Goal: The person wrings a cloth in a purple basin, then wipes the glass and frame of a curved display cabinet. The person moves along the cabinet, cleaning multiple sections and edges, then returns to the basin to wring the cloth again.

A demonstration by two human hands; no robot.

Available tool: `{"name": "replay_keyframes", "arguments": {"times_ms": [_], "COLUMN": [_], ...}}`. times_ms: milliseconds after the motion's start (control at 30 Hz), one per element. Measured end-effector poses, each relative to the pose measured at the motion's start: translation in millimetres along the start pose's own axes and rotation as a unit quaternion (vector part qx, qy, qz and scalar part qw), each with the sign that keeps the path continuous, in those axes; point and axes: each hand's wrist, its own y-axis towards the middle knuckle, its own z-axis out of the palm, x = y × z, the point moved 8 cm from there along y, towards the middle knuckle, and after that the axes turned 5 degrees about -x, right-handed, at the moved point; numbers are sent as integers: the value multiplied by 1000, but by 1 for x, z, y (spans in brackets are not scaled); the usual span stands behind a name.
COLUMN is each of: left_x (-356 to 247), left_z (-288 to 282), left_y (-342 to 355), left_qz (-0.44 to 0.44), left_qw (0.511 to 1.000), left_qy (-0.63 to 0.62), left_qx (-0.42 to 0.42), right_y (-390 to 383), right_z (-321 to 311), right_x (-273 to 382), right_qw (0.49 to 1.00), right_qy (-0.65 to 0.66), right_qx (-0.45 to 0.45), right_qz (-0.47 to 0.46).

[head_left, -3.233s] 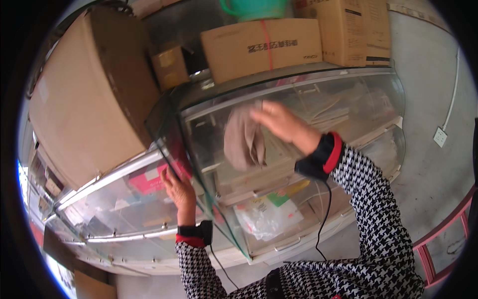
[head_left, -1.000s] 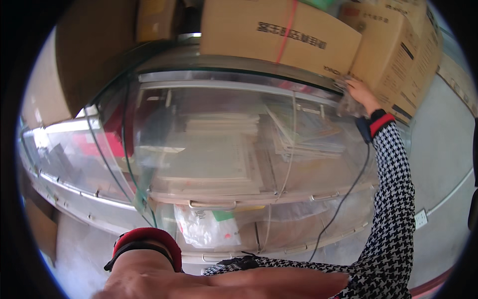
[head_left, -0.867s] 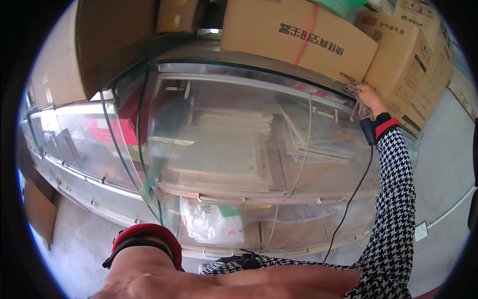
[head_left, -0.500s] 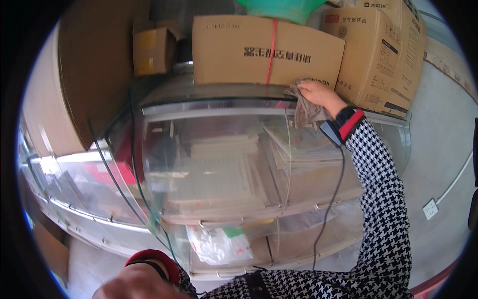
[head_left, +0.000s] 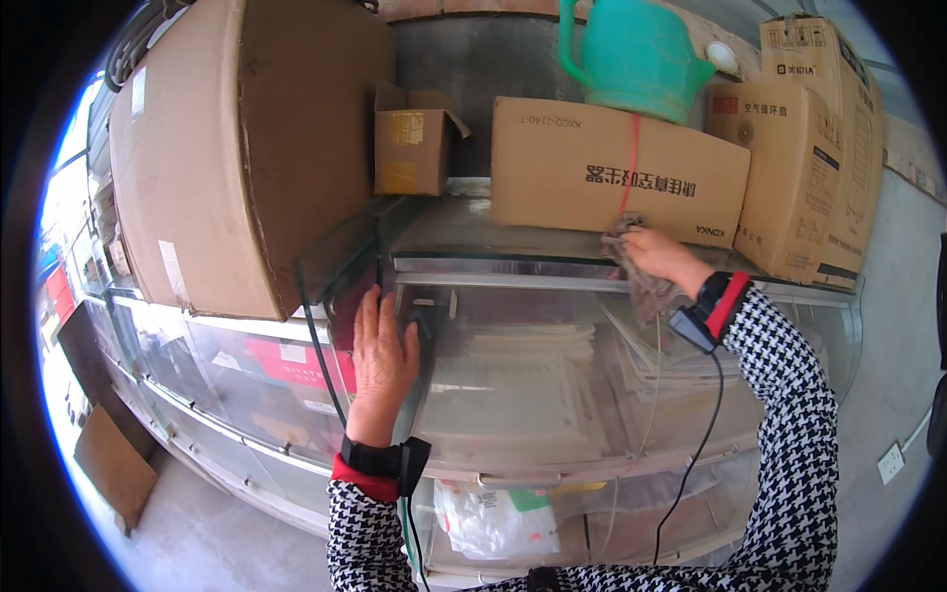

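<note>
My right hand (head_left: 669, 259) grips a crumpled grey-brown rag (head_left: 646, 288). The rag lies on the front edge of the glass cabinet's top (head_left: 473, 237), and part of it hangs over the front. Just behind it stands a long cardboard box (head_left: 552, 163) tied with a red string. My left hand (head_left: 381, 355) is raised with fingers stretched out, holding nothing. It is beside the upright glass edges at the cabinet's left corner; whether it touches the glass I cannot tell.
A green watering can (head_left: 641, 57) stands behind the long box. Tall cartons (head_left: 789, 178) are at right, a big carton (head_left: 187, 178) and a small open box (head_left: 409, 148) at left. Stacked papers (head_left: 513, 395) and a white plastic bag (head_left: 493, 518) lie inside the cabinet.
My left hand has come up from the lower edge to the cabinet's left corner. My right hand has shifted the rag leftward along the top edge, toward the red string. The view has shifted too.
</note>
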Motion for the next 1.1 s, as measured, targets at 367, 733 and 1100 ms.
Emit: {"name": "replay_keyframes", "arguments": {"times_ms": [367,733,1100], "left_x": [15,21,24], "left_z": [13,8,2], "left_y": [-7,-11,-25], "left_qz": [-15,28,88], "left_qw": [999,993,987], "left_qy": [-40,-93,-131], "left_qx": [15,66,43], "right_y": [107,126,156], "right_z": [53,41,82], "right_x": [150,168,193], "right_qw": [996,991,951], "right_qy": [38,-11,45], "right_qx": [38,123,304], "right_qz": [-74,-60,44]}}
